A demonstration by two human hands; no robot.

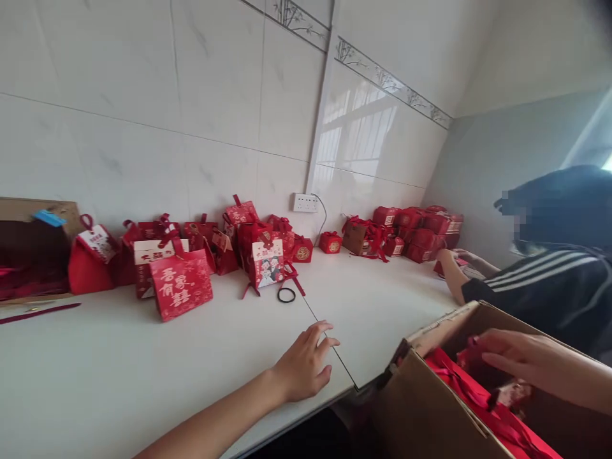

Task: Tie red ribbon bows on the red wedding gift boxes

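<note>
My left hand (308,363) rests on the white table near its front edge, fingers loosely apart with nothing in them. Inside the cardboard box (406,395) at the lower right, my right hand (519,357) has its fingers closed on a dark red gift box (468,358), partly hidden by the fingers and slightly blurred. Below that hand, red gift bags (459,382) with ribbons lie in the carton. Ahead of my left hand are a black ring (286,295) and a small gift box with a printed couple (269,264). A red gift box with white characters (182,285) stands further left.
More red boxes (428,233) are stacked along the wall at the back right. An open carton (71,220) stands at far left, with a dark red ribbon (41,313) before it. A power strip (305,203) is on the wall. A co-worker (549,274) handles a red item at right.
</note>
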